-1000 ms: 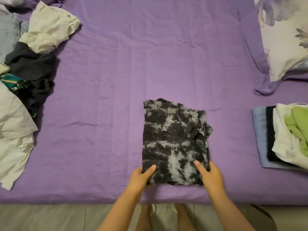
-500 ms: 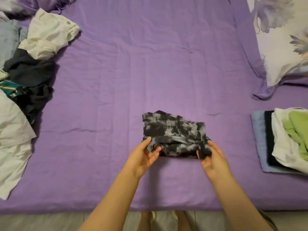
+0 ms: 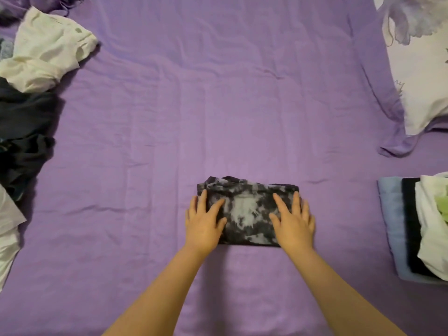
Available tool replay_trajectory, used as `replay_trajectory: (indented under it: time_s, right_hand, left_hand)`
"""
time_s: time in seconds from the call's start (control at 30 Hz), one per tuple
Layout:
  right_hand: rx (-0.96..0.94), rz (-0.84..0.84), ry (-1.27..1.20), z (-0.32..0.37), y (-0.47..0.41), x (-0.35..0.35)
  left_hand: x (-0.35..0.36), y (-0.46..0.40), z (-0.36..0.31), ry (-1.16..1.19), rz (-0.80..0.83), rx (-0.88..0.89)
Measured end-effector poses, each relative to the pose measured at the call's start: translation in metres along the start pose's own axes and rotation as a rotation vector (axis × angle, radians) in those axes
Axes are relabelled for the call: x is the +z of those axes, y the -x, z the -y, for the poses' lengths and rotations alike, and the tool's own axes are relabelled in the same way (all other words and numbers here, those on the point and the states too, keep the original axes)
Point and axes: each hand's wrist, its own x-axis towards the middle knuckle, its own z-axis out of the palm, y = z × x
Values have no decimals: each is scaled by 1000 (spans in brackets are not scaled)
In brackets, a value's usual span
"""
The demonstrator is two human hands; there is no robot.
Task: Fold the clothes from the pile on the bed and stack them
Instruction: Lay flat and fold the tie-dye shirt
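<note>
Purple sheet covered the whole bed in the head view, creased but flat across the middle, with a floral pillow at the far right corner.

At the near centre lay the tie-dye shirt, black and grey, already brought down to a compact rectangle lying flat on the sheet. My left hand rested on its left end and my right hand on its right end, both palm down with fingers straight and spread, pressing the cloth and gripping nothing. The two hands were apart, with the pale blotch of the print showing between them.

At the right edge sat the stack: a blue piece at the bottom, a black one on it, then white, with something green on top, partly cut off by the frame. I counted about four folded items there, though the edge hid the rest.

On the left the pile was well apart from the shirt and not yet touched: a cream garment at the far end, dark ones in the middle, white cloth nearest me.

I judged this shirt's folding as good as done, needing only to go onto the stack. Several garments were left, so the task looked roughly half finished.
</note>
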Motion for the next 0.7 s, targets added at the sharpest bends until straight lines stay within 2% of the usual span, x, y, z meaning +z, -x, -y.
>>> replay_trajectory:
  time_s: [0.1, 0.2, 0.33, 0.4, 0.53, 0.7]
  right_hand:
    - [135, -114, -163, -2, 3, -1]
    - [266, -214, -466, -1, 4, -2]
    - [404, -110, -897, -12, 0, -11]
    - [328, -81, -897, -21, 4, -20]
    - [183, -190, -864, -43, 14, -53]
    - [70, -384, -829, -87, 30, -127]
  left_hand:
    - [1, -2, -6, 128, -34, -81]
    - [-7, -6, -26, 531, -78, -256]
    - [-21, -11, -43, 880, -87, -687]
    - [-28, -10, -53, 1092, -6, -794]
    - [-45, 1, -85, 1130, 46, -683]
    - [-77, 9, -151, 1122, 60, -553]
